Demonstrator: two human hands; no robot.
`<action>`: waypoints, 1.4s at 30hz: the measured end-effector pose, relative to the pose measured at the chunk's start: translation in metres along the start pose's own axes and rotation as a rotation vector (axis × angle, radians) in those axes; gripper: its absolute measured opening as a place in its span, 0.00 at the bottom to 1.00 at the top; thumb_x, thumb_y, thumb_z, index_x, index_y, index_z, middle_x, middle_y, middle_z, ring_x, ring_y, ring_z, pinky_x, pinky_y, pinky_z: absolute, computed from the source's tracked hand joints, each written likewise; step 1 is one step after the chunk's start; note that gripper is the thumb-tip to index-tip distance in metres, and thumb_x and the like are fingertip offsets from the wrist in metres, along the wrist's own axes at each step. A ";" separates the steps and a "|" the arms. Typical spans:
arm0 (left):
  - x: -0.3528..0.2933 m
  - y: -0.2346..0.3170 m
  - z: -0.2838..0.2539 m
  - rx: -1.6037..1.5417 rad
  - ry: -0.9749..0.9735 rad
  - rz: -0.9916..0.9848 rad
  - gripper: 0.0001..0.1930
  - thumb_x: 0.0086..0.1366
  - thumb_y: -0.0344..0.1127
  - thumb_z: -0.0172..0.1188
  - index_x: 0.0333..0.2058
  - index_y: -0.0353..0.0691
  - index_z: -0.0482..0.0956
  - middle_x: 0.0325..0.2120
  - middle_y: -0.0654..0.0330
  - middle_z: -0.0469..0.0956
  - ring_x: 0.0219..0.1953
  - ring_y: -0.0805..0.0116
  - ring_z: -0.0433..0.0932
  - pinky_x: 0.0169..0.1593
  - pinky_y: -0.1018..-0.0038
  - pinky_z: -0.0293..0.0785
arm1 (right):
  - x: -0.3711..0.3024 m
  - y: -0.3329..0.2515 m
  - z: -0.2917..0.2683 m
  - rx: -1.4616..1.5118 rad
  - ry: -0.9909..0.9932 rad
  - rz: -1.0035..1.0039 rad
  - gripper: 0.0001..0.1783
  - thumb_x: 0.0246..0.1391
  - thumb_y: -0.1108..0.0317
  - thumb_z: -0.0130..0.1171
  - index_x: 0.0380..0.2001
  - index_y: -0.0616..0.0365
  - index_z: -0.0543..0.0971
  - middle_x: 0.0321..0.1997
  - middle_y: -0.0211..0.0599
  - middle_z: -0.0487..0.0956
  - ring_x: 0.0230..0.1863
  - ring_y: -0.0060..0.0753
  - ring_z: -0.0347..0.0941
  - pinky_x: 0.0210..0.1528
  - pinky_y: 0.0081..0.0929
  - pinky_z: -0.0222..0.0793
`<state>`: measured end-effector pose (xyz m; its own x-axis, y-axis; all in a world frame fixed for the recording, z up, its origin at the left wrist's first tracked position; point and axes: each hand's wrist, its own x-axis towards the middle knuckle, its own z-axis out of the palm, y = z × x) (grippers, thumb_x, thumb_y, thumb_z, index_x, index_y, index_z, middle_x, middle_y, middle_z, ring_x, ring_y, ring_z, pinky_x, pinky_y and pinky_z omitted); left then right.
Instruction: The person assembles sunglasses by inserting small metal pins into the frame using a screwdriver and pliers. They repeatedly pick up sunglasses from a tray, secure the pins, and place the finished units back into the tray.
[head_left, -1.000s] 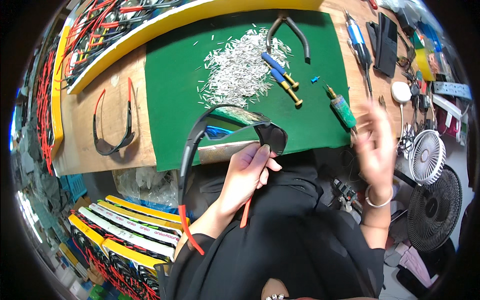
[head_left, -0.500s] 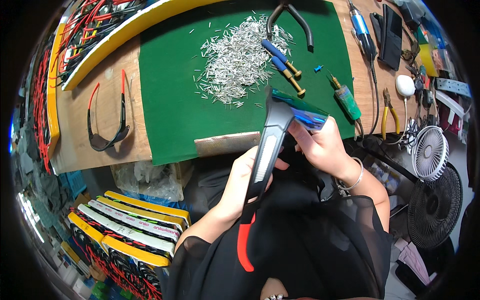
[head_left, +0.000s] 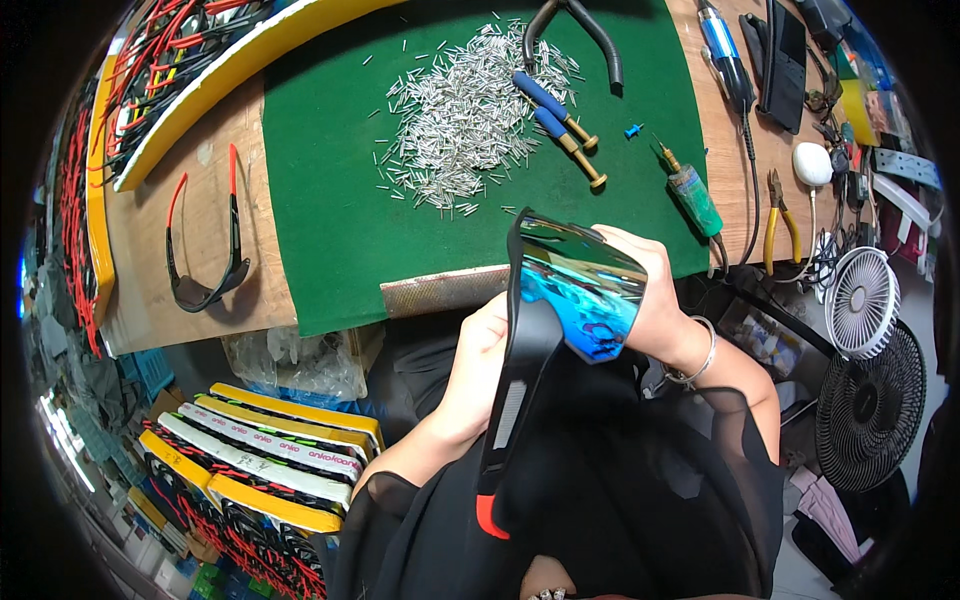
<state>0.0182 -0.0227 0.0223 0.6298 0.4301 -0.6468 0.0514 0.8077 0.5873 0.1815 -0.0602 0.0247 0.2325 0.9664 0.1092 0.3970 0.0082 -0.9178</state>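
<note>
Many loose pins [head_left: 465,120] beyond sunglasses [head_left: 575,290]

A wooden bench [head_left: 225,190] carries a green mat [head_left: 330,150] strewn with small metal pins [head_left: 465,120], tools along its right edge, two fans [head_left: 870,360] beside it, and stacked boxes [head_left: 260,460] on the floor below.
</note>
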 end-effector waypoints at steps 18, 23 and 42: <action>0.006 0.004 0.000 0.069 0.023 -0.037 0.10 0.68 0.36 0.40 0.32 0.39 0.69 0.23 0.64 0.74 0.10 0.85 0.55 0.13 0.87 0.50 | 0.005 0.000 0.007 -0.007 -0.106 0.038 0.05 0.48 0.74 0.53 0.29 0.64 0.75 0.22 0.44 0.72 0.23 0.44 0.71 0.25 0.30 0.67; 0.004 0.007 0.002 0.138 0.067 -0.055 0.14 0.68 0.38 0.40 0.28 0.39 0.69 0.20 0.64 0.73 0.11 0.85 0.58 0.14 0.88 0.52 | 0.004 -0.008 0.009 -0.045 -0.131 0.033 0.07 0.47 0.74 0.54 0.31 0.63 0.75 0.23 0.44 0.73 0.23 0.44 0.71 0.26 0.29 0.68; 0.000 0.020 -0.043 -0.062 0.212 0.131 0.14 0.66 0.41 0.45 0.31 0.34 0.70 0.20 0.61 0.74 0.11 0.85 0.59 0.13 0.88 0.53 | -0.001 0.013 -0.070 -0.732 0.088 -0.026 0.21 0.47 0.75 0.55 0.46 0.61 0.67 0.34 0.45 0.67 0.33 0.41 0.68 0.36 0.32 0.66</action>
<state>-0.0136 0.0107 0.0128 0.4507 0.6022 -0.6590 -0.0711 0.7601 0.6459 0.2486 -0.0785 0.0389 0.2728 0.9439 0.1862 0.8873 -0.1721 -0.4278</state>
